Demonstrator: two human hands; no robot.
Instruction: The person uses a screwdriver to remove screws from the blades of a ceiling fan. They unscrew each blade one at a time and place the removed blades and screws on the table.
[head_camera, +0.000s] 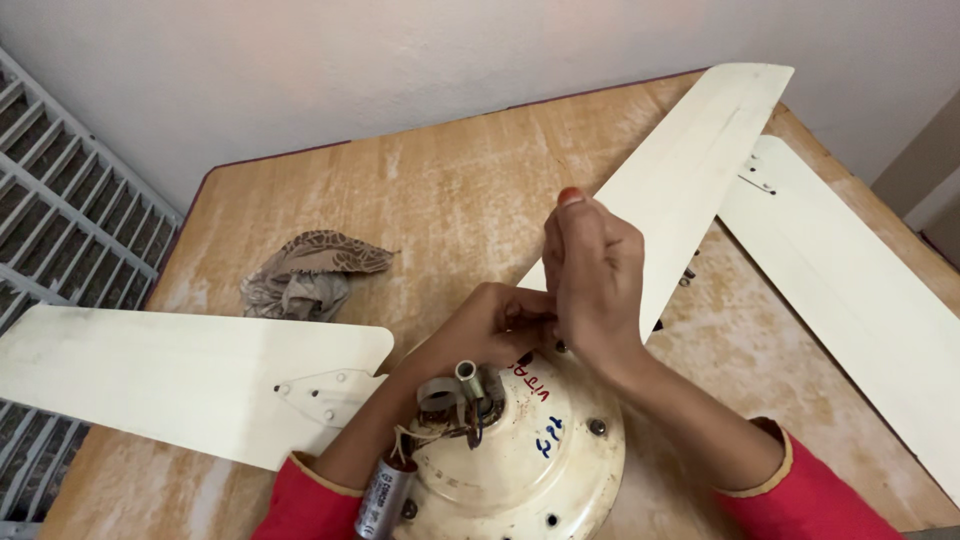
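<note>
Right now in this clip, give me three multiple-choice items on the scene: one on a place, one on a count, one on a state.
1. Where does the crumpled cloth lie?
A. on the wooden table, beyond the left blade
B. on the motor housing
C. on the floor

2. How many cream fan blades show?
A. one
B. two
C. three

3. What are the two hands doing?
A. resting flat on the table
B. held together, fingers pinched, at the far edge of the motor housing
C. each lifting a blade

Answers:
1 A, the cloth sits on bare wood behind the left blade.
2 C, there is one at left, a middle blade and a right blade.
3 B, the left hand and right hand meet above the housing rim; what they pinch is hidden.
</note>
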